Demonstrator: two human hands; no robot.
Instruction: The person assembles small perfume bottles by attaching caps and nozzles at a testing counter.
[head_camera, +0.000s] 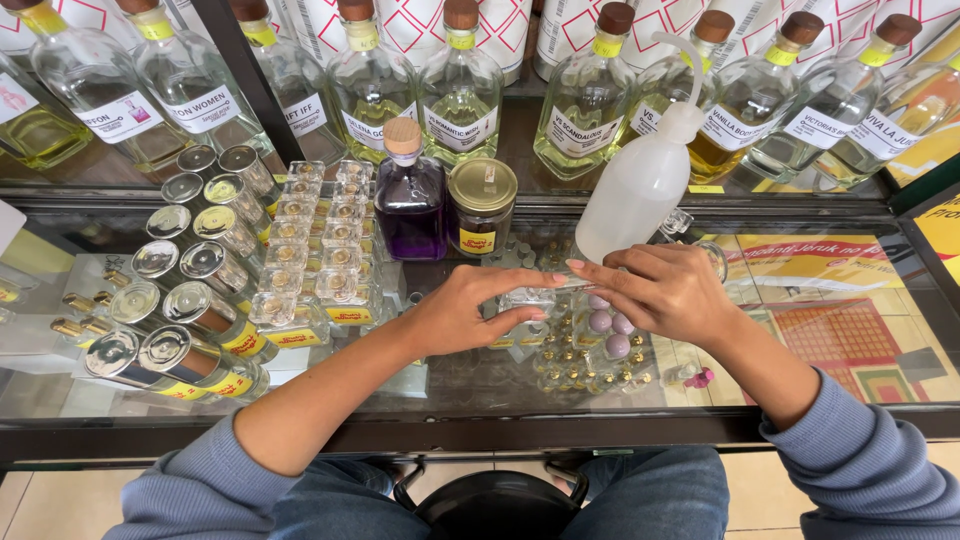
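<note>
- My sleeves (860, 450) were grey-blue, my jeans (640, 490) a darker blue.
- The squeeze bottle (640, 185) by my right hand (665, 290) was milky white.
- The small bottle (410, 205) held purple liquid under a pale wooden stopper.
- The jar (482, 210) beside it was dark, with a gold lid and yellow label.
- The tall bottles (460, 95) behind were clear and yellow-tinted, with brown stoppers and white labels.
- Under the glass counter (480, 390) lay lilac beads (610, 325).

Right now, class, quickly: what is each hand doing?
Left hand: fingers curled, pinching a small clear bottle on the glass counter.
Right hand: fingertips meeting the left at the bottle; grip cannot be told.
</note>
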